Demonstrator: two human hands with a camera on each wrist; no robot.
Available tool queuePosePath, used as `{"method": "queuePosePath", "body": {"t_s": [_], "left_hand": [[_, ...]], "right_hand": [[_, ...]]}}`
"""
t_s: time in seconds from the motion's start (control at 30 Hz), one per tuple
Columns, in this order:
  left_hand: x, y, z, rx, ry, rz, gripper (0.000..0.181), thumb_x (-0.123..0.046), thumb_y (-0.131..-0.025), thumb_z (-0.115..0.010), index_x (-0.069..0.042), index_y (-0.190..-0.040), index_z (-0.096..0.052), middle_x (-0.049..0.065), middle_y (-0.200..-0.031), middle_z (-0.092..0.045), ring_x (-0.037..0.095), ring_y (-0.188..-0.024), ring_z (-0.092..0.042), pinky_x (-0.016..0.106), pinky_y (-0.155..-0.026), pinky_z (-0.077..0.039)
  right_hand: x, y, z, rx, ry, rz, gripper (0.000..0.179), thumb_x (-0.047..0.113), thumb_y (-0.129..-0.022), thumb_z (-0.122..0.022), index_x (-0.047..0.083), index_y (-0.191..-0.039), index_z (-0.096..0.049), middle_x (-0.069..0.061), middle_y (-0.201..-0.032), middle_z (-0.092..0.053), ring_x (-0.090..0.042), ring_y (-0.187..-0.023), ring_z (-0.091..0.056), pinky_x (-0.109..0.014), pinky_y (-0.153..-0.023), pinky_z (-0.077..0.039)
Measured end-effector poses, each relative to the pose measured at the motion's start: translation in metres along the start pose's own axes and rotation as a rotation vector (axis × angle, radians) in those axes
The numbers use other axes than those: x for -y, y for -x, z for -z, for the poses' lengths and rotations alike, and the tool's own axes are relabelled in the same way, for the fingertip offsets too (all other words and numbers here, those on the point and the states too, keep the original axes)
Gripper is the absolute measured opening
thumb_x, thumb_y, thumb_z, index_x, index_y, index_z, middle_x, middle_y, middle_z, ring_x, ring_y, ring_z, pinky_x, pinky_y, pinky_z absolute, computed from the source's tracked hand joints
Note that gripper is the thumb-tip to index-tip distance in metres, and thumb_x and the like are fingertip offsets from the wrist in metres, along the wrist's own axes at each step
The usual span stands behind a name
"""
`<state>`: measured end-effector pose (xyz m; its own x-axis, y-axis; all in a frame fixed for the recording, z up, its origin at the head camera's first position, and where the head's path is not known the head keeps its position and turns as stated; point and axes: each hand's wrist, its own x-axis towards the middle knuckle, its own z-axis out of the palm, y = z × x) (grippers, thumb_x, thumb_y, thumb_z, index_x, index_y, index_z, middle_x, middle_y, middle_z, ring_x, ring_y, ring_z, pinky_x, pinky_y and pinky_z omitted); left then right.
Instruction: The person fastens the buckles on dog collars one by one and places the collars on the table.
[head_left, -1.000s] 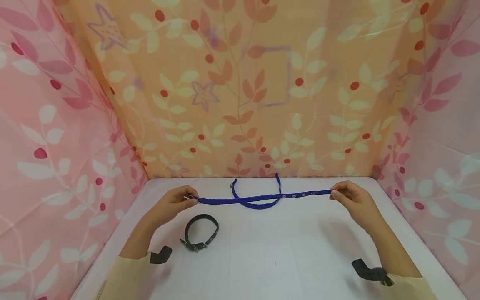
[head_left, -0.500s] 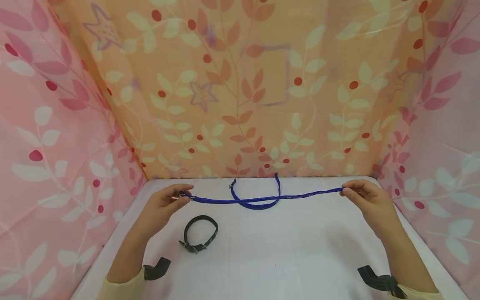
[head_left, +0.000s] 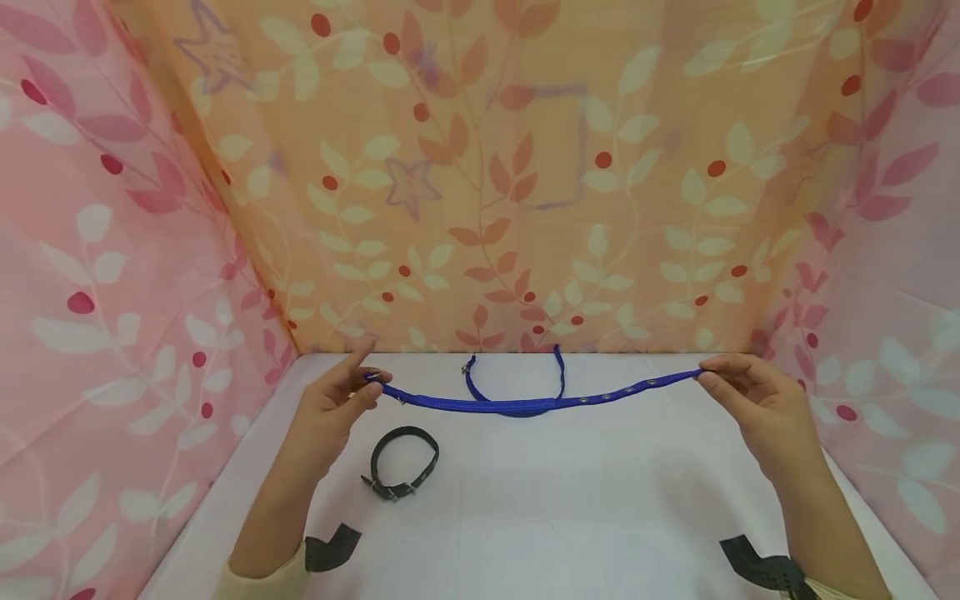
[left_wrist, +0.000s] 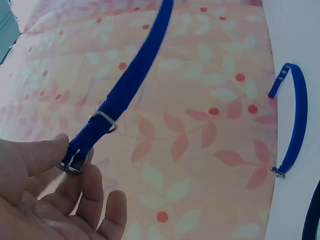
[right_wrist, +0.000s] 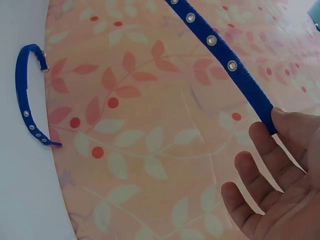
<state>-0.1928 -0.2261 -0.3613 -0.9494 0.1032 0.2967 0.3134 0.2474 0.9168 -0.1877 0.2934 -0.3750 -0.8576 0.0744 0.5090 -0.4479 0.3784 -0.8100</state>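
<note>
Hands pinch opposite ends of a sagging blue strap above the white table.

A small screened booth stands around a white counter. An orange sheet, printed all over with leaves and dots, closes the far side at the counter's rear edge; a pink left sheet and a pink right sheet flank it. Faint purple outlines, among them a star, mark the orange sheet. In the left wrist view, a pale green surface shows beyond the sheets. Whether the booth lies in a home or a workplace cannot be told.
</note>
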Motion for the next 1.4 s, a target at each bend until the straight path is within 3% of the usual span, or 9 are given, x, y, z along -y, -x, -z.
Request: {"method": "queuePosePath", "body": {"t_s": [0.2, 0.47, 0.53, 0.8, 1.03, 1.13, 1.23, 1.37, 1.4], "left_hand": [[0.001, 0.003, -0.006, -0.090, 0.061, 0.093, 0.049, -0.024, -0.099, -0.070, -0.014, -0.144, -0.052, 0.002, -0.122, -0.073, 0.011, -0.118, -0.066, 0.018, -0.093, -0.053], [-0.004, 0.011, -0.025, -0.090, 0.145, 0.048, 0.039, -0.020, -0.098, -0.072, 0.000, -0.128, -0.058, 0.007, -0.117, -0.075, 0.014, -0.115, -0.068, 0.020, -0.098, -0.052], [-0.006, 0.014, -0.030, -0.084, 0.135, 0.036, 0.036, -0.019, -0.097, -0.073, -0.001, -0.125, -0.060, 0.007, -0.116, -0.075, 0.015, -0.113, -0.069, 0.021, -0.097, -0.053], [-0.007, 0.024, -0.048, -0.018, -0.095, -0.072, 0.035, -0.019, -0.087, -0.082, -0.020, -0.118, -0.066, -0.004, -0.106, -0.078, 0.017, -0.098, -0.071, 0.023, -0.085, -0.058], [-0.004, 0.027, -0.064, -0.015, -0.275, -0.262, 0.031, -0.022, -0.089, -0.080, -0.027, -0.117, -0.068, -0.018, -0.108, -0.075, 0.006, -0.104, -0.069, 0.023, -0.092, -0.055], [-0.008, 0.030, -0.070, -0.015, -0.276, -0.252, 0.028, -0.023, -0.090, -0.080, -0.031, -0.115, -0.068, -0.021, -0.108, -0.074, 0.005, -0.106, -0.068, 0.025, -0.093, -0.055], [-0.012, 0.033, -0.075, -0.024, -0.243, -0.206, 0.026, -0.024, -0.091, -0.079, -0.033, -0.114, -0.069, -0.020, -0.109, -0.073, 0.006, -0.106, -0.067, 0.027, -0.092, -0.056], [-0.012, 0.033, -0.078, -0.010, -0.182, -0.191, 0.025, -0.023, -0.095, -0.075, -0.029, -0.119, -0.070, -0.015, -0.113, -0.073, 0.009, -0.105, -0.067, 0.028, -0.091, -0.057], [-0.011, 0.033, -0.079, -0.001, -0.166, -0.197, 0.025, -0.023, -0.095, -0.074, -0.027, -0.120, -0.070, -0.013, -0.115, -0.073, 0.010, -0.104, -0.067, 0.027, -0.090, -0.057]], "right_hand": [[0.009, 0.003, -0.005, -0.003, 0.183, 0.009, 0.021, 0.011, -0.095, -0.074, 0.008, -0.116, -0.074, 0.007, -0.105, -0.070, -0.002, -0.105, -0.062, -0.011, -0.089, -0.043], [0.021, 0.011, -0.016, 0.021, 0.148, 0.034, 0.024, 0.005, -0.092, -0.075, 0.008, -0.116, -0.075, 0.009, -0.104, -0.075, 0.000, -0.109, -0.062, -0.011, -0.097, -0.040], [0.024, 0.012, -0.020, 0.031, 0.136, 0.060, 0.023, 0.003, -0.092, -0.075, 0.009, -0.114, -0.075, 0.008, -0.103, -0.075, -0.002, -0.108, -0.063, -0.010, -0.101, -0.039], [0.035, 0.019, -0.041, 0.057, 0.049, 0.150, 0.026, -0.007, -0.090, -0.072, 0.005, -0.113, -0.072, 0.001, -0.107, -0.073, -0.008, -0.106, -0.065, -0.012, -0.108, -0.039], [0.043, 0.027, -0.056, 0.076, 0.020, 0.132, 0.032, -0.006, -0.091, -0.071, 0.004, -0.122, -0.069, 0.002, -0.111, -0.072, -0.009, -0.108, -0.063, -0.013, -0.110, -0.037], [0.048, 0.032, -0.063, 0.084, 0.042, 0.098, 0.034, 0.000, -0.093, -0.073, 0.009, -0.125, -0.068, 0.002, -0.113, -0.071, -0.010, -0.110, -0.062, -0.013, -0.110, -0.036], [0.054, 0.034, -0.072, 0.093, 0.044, 0.079, 0.033, 0.004, -0.093, -0.074, 0.014, -0.125, -0.068, 0.003, -0.114, -0.071, -0.010, -0.112, -0.061, -0.030, -0.117, -0.038], [0.063, 0.033, -0.087, 0.114, 0.029, 0.102, 0.029, 0.006, -0.093, -0.075, 0.019, -0.118, -0.070, 0.006, -0.114, -0.072, -0.009, -0.113, -0.062, -0.031, -0.116, -0.040], [0.065, 0.032, -0.091, 0.123, 0.024, 0.121, 0.028, 0.005, -0.093, -0.075, 0.019, -0.117, -0.071, 0.006, -0.113, -0.072, -0.010, -0.113, -0.062, -0.023, -0.112, -0.040]]}}
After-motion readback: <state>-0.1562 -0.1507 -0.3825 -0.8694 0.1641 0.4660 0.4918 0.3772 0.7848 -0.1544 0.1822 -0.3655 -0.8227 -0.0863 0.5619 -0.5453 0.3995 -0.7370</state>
